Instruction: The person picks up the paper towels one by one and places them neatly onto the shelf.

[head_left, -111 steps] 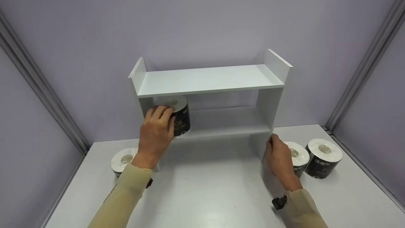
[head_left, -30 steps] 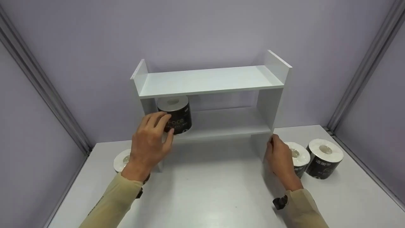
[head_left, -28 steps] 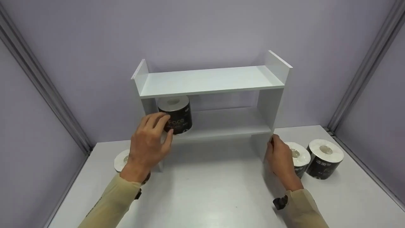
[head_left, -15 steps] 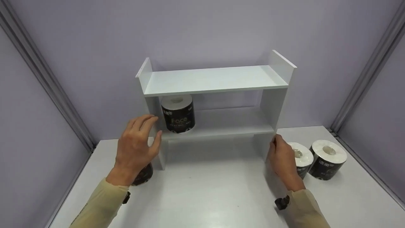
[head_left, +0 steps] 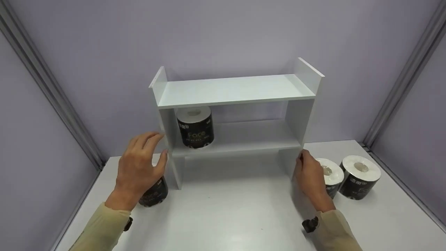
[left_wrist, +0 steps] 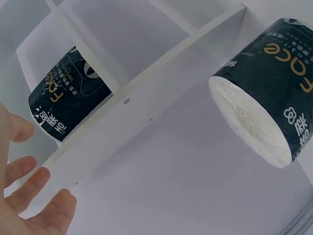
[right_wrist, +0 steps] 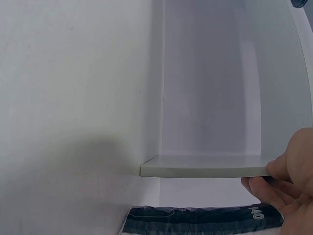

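Note:
A white two-tier shelf [head_left: 237,90] stands on the table against the back wall. On its middle board, at the left end, a black-wrapped toilet paper roll [head_left: 196,133] stands upright. My left hand [head_left: 136,170] is in the air just left of the shelf, fingers apart and holding nothing. Behind and below it, another toilet paper roll [head_left: 154,193] is partly hidden. In the left wrist view, the hand's fingers [left_wrist: 30,188] are clear of both rolls. My right hand [head_left: 311,179] pinches the front edge of the shelf's right side panel [right_wrist: 205,172] between thumb and fingers.
Two more toilet paper rolls stand on the white table [head_left: 223,223] right of the shelf: a nearer roll [head_left: 332,172], partly covered by my right hand, and an outer roll [head_left: 360,177]. Walls with metal corner posts [head_left: 404,73] enclose the table.
My left hand has let go of the roll on the middle board and drawn back left and down. The roll stays there. My right hand keeps its hold on the side panel.

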Available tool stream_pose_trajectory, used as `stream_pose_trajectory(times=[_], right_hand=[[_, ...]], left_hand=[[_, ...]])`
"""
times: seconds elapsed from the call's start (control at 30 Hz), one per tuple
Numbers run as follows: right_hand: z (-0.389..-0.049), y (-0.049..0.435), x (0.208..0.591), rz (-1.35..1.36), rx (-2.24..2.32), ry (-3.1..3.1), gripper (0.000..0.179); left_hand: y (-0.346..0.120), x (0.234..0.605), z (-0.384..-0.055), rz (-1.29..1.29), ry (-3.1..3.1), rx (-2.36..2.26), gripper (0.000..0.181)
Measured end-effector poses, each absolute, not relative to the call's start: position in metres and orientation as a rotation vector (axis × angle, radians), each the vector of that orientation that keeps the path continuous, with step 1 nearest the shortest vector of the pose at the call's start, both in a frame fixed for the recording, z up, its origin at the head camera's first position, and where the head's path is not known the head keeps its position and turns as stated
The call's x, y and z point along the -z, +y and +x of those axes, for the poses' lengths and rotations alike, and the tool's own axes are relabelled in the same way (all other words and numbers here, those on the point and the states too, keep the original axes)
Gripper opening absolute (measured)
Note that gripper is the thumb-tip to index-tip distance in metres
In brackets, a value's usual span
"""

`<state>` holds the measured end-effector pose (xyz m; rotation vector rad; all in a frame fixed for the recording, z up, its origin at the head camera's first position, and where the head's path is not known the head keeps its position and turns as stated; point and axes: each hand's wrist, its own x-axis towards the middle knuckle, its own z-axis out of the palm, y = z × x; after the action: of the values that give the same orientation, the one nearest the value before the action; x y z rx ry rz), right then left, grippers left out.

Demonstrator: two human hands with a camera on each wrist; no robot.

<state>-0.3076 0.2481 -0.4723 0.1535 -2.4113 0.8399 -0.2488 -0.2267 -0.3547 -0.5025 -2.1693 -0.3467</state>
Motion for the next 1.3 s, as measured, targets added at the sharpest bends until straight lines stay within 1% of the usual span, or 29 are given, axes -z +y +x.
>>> stream_pose_trajectory(times=[0.23, 0.5, 0.83, 1.3], right_hand=[[-0.308, 0.249, 0.473, 0.154, -0.84, -2.408, 0.015], [-0.308, 0.248, 0.472, 0.165, -0.823, -2.379, 0.009], [-0.309, 0.25, 0.473, 0.135, -0.854, -2.438, 0.013], [-0.311, 0.251, 0.473, 0.149, -0.839, -2.428, 0.011]], left_hand=[[-0.238, 0.36, -0.245, -0.477, -2.207, 0.362, 0.04], [-0.25, 0.369, -0.241, -0.461, -2.203, 0.376, 0.04], [-0.265, 0.383, -0.234, -0.428, -2.202, 0.381, 0.038], [-0.277, 0.405, -0.23, -0.378, -2.225, 0.391, 0.039]])
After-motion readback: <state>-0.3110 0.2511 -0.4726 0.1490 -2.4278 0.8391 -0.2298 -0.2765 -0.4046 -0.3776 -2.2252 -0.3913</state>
